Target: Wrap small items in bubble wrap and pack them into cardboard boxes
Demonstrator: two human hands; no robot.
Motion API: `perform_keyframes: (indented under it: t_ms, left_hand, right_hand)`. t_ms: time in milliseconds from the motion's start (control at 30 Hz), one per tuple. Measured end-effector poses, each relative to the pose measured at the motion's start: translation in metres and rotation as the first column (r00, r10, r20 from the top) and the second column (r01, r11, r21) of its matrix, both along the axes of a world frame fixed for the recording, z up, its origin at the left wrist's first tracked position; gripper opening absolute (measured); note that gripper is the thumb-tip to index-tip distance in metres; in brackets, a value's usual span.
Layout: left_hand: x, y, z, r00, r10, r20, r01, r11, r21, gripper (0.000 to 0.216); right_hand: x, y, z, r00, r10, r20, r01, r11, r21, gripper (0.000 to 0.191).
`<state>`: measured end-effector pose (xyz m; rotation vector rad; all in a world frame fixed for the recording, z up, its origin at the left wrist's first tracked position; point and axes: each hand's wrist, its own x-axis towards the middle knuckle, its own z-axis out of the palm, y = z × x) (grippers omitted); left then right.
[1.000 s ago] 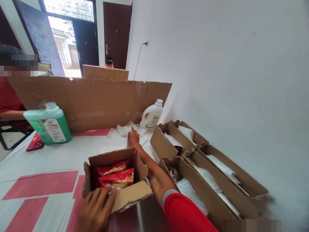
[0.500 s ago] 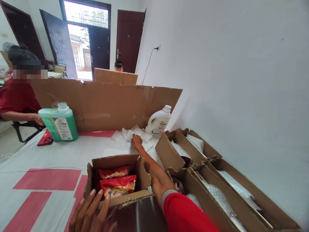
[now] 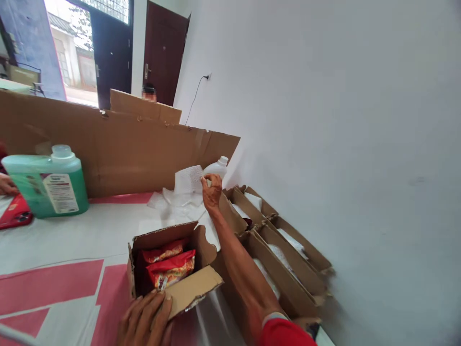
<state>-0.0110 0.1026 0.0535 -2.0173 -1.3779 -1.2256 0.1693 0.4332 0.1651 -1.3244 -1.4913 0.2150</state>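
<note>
Between thumb and fingers, my right hand (image 3: pixel 212 190) pinches a small white sheet of bubble wrap (image 3: pixel 188 179), raised above the table. Below it lie more thin clear-white wrap pieces (image 3: pixel 173 204) in a loose pile. My left hand (image 3: pixel 146 317) grips the near rim of an open cardboard box (image 3: pixel 192 288), fingers curled over the edge, thumb hidden. Inside that box stand two red snack packets (image 3: pixel 173 268). Behind my right hand is a white jug (image 3: pixel 218 168), partly covered.
A bottle of green liquid (image 3: pixel 65 187) and a red phone (image 3: pixel 16 211) are at left. Narrow cardboard boxes (image 3: pixel 288 288) holding wrapped items line the right side by the wall. A tall cardboard panel (image 3: pixel 137 149) bounds the back. A person's hand (image 3: pixel 7 185) shows at far left.
My right hand has lifted a bubble wrap sheet up from the pile. The view has swung right. My left hand remains at the box, its fingers closer together.
</note>
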Motion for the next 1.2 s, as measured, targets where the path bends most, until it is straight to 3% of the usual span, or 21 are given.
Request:
perform_keyframes:
  t_ms: [133, 233, 333, 400, 467, 567, 700, 767, 867, 933, 1000, 1067, 1133, 1200]
  left_hand:
    - [-0.005, -0.002, 0.004, 0.997, -0.057, -0.057, 0.059, 0.998, 0.023, 0.028]
    - [0.001, -0.015, 0.012, 1.000, 0.002, 0.006, -0.002, 1.000, 0.016, 0.034]
    - [0.013, -0.035, 0.024, 0.988, 0.093, 0.122, -0.093, 0.996, -0.006, 0.043]
    - [0.021, -0.049, 0.033, 0.979, 0.079, 0.188, -0.078, 0.997, -0.013, 0.050]
    - [0.029, -0.063, 0.042, 0.970, 0.016, 0.242, -0.014, 1.000, -0.012, 0.052]
    - [0.043, -0.084, 0.061, 0.945, -0.026, 0.326, 0.035, 0.999, -0.022, 0.054]
    - [0.063, -0.110, 0.089, 0.936, -0.042, 0.348, 0.055, 0.998, -0.026, 0.067]
    - [0.074, -0.122, 0.098, 0.954, -0.077, 0.291, 0.090, 0.995, -0.032, 0.083]
    - [0.090, -0.138, 0.096, 0.976, -0.075, 0.203, 0.096, 0.991, -0.093, 0.117]
    - [0.096, -0.147, 0.086, 0.982, -0.036, 0.186, 0.065, 0.986, -0.154, 0.122]
    - [0.094, -0.153, 0.073, 0.976, -0.029, 0.214, 0.074, 0.976, -0.202, 0.100]
    - [0.085, -0.157, 0.063, 0.955, -0.089, 0.283, 0.163, 0.955, -0.247, 0.069]
    - [0.071, -0.159, 0.057, 0.908, -0.167, 0.383, 0.293, 0.908, -0.299, 0.038]
    - [0.057, -0.157, 0.053, 0.851, -0.158, 0.502, 0.381, 0.843, -0.381, 0.018]
  right_hand:
    - [0.014, -0.027, 0.046, 0.982, 0.108, -0.153, -0.102, 0.994, 0.044, 0.021]
    - [0.024, -0.064, 0.076, 0.936, 0.195, -0.292, -0.181, 0.981, 0.075, 0.030]
    - [0.033, -0.123, 0.101, 0.743, 0.377, -0.553, -0.373, 0.919, 0.125, 0.039]
    - [0.041, -0.170, 0.112, 0.581, 0.453, -0.677, -0.488, 0.859, 0.157, 0.045]
    - [0.050, -0.216, 0.116, 0.502, 0.476, -0.722, -0.560, 0.815, 0.148, 0.046]
    - [0.063, -0.278, 0.107, 0.446, 0.527, -0.724, -0.685, 0.721, 0.102, 0.037]
    - [0.075, -0.339, 0.075, 0.356, 0.642, -0.679, -0.827, 0.555, 0.091, 0.029]
    - [0.074, -0.363, 0.059, 0.316, 0.629, -0.711, -0.844, 0.528, 0.092, 0.032]
    - [0.067, -0.393, 0.043, 0.296, 0.482, -0.824, -0.798, 0.599, 0.064, 0.033]
    - [0.063, -0.407, 0.038, 0.272, 0.368, -0.889, -0.743, 0.668, 0.049, 0.034]
    - [0.061, -0.415, 0.034, 0.230, 0.292, -0.928, -0.699, 0.713, 0.052, 0.035]
    - [0.062, -0.418, 0.027, 0.203, 0.242, -0.949, -0.668, 0.743, 0.046, 0.035]
    - [0.067, -0.419, 0.015, 0.199, 0.185, -0.962, -0.659, 0.752, 0.008, 0.035]
    - [0.073, -0.421, -0.004, 0.213, 0.120, -0.970, -0.663, 0.747, -0.054, 0.035]
